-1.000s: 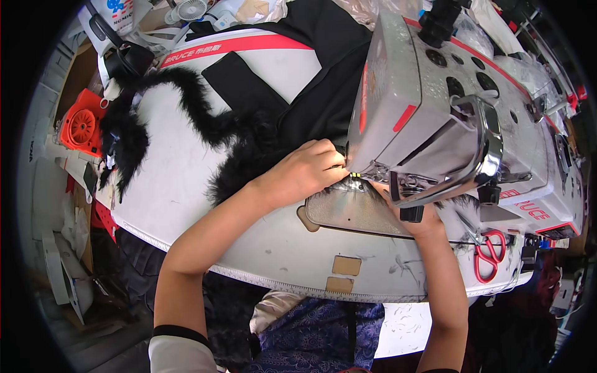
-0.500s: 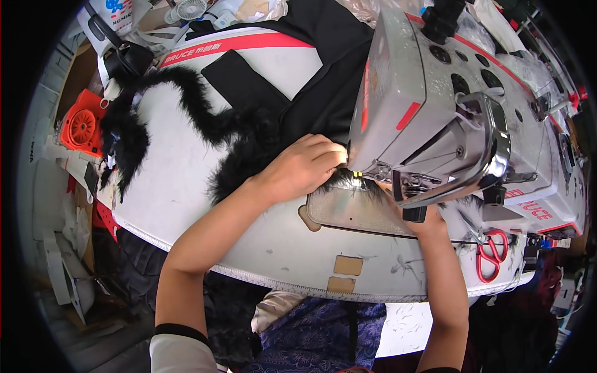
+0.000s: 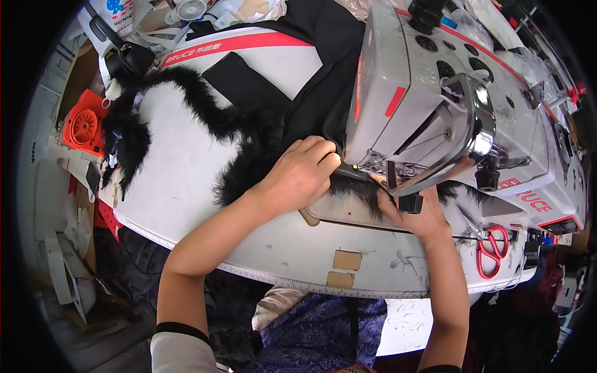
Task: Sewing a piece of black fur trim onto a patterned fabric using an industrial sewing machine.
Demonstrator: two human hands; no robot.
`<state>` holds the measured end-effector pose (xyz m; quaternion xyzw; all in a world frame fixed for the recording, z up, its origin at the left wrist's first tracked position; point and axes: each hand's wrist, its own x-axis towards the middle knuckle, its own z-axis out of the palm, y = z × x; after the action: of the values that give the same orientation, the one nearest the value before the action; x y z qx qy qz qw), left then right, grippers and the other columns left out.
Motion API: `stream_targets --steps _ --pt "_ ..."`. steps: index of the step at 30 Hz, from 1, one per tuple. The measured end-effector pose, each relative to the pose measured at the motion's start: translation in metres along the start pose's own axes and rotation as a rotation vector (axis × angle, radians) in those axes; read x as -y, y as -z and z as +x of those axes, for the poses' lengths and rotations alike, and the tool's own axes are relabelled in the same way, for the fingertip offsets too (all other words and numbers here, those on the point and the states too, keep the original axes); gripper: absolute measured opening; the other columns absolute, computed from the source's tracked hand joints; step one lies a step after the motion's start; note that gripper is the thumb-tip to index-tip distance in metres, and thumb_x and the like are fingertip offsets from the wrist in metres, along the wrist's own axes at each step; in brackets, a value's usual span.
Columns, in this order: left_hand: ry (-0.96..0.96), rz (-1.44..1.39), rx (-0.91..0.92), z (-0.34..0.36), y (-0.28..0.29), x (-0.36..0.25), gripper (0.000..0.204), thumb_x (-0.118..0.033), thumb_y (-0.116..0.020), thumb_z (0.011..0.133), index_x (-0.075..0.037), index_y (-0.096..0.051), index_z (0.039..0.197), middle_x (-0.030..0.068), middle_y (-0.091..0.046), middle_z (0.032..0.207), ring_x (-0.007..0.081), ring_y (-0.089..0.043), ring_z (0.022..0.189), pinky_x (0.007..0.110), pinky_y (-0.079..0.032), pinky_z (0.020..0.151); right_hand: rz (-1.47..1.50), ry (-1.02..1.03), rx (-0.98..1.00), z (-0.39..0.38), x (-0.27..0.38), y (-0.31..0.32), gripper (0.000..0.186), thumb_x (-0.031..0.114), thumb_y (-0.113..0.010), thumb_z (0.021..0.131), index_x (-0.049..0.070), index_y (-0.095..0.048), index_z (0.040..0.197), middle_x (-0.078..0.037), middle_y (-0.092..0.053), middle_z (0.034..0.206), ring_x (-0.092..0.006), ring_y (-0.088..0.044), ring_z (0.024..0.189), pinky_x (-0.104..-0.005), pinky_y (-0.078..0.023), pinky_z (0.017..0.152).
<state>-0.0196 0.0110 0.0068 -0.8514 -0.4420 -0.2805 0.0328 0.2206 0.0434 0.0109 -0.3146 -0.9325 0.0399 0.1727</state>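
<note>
My left hand (image 3: 303,173) is closed, its fingertips pinching the edge of the black fabric (image 3: 317,109) just left of the needle area of a white sewing machine (image 3: 382,99). A long black fur trim (image 3: 239,168) winds across the table and runs under my left hand. More of its fluff shows below the presser foot, over the metal plate (image 3: 336,207). Right of the needle, my right hand (image 3: 418,214) closes on the fur trim, its thumb toward the seam; the machine's head and chrome guard partly hide its fingers.
Red-handled scissors (image 3: 492,250) lie at the table's right side. An orange-red round-vented device (image 3: 84,124) stands at the left edge, near a dark headset-like item (image 3: 129,59). A small white fan (image 3: 190,10) is at the back. A ruler strip (image 3: 249,278) follows the front edge.
My right hand has come out a little from behind the machine head, with its thumb now showing. Black material now covers more of the metal plate. The view has shifted slightly.
</note>
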Motion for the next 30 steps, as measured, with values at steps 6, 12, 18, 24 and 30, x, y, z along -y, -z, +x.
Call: stream_targets --steps 6,12,18,24,30 --pt "0.034 0.143 0.033 0.004 0.001 0.004 0.026 0.001 -0.056 0.061 -0.004 -0.051 0.087 0.0064 -0.054 0.1 0.0225 -0.051 0.096 0.033 -0.04 0.075 -0.222 -0.129 -0.176 0.007 0.007 -0.012 0.022 0.022 -0.066 0.073 0.004 -0.058 0.063 -0.01 -0.053 0.057 -0.0302 -0.051 0.056 -0.0396 -0.042 0.064" --pt "-0.032 0.053 0.058 0.0 0.007 -0.001 0.027 -0.002 -0.06 0.06 -0.005 -0.051 0.085 0.0055 -0.054 0.099 0.0221 -0.051 0.093 0.032 -0.042 0.074 -0.054 -0.426 -0.044 0.003 0.012 0.003 0.015 0.014 -0.072 0.065 0.005 -0.06 0.068 -0.01 -0.058 0.061 -0.0285 -0.058 0.059 -0.0342 -0.047 0.057" --pt "-0.014 -0.053 0.04 -0.001 0.006 -0.008 0.029 -0.001 -0.061 0.057 -0.006 -0.051 0.084 0.0056 -0.053 0.096 0.0236 -0.05 0.087 0.033 -0.045 0.074 -0.118 -0.555 0.106 0.007 0.007 0.008 0.014 0.018 -0.065 0.067 0.01 -0.064 0.078 -0.01 -0.062 0.073 -0.0303 -0.061 0.068 -0.0364 -0.049 0.06" --pt "0.108 -0.395 0.081 -0.004 0.018 0.009 0.027 0.002 -0.058 0.067 -0.002 -0.053 0.093 0.0097 -0.053 0.1 0.022 -0.055 0.08 0.032 -0.047 0.067 -0.261 -0.606 0.291 0.021 -0.011 0.004 0.039 0.017 -0.055 0.069 0.007 -0.055 0.107 -0.019 -0.057 0.103 -0.0353 -0.058 0.089 -0.0441 -0.047 0.079" --pt "0.562 -0.478 -0.178 0.019 0.017 0.067 0.02 0.001 -0.057 0.074 0.0 -0.058 0.095 0.0135 -0.06 0.088 0.0232 -0.06 0.071 0.03 -0.048 0.065 -0.136 -0.647 0.175 0.012 -0.009 0.003 0.021 0.024 -0.056 0.07 0.006 -0.06 0.08 -0.015 -0.058 0.084 -0.0357 -0.052 0.085 -0.0448 -0.04 0.071"
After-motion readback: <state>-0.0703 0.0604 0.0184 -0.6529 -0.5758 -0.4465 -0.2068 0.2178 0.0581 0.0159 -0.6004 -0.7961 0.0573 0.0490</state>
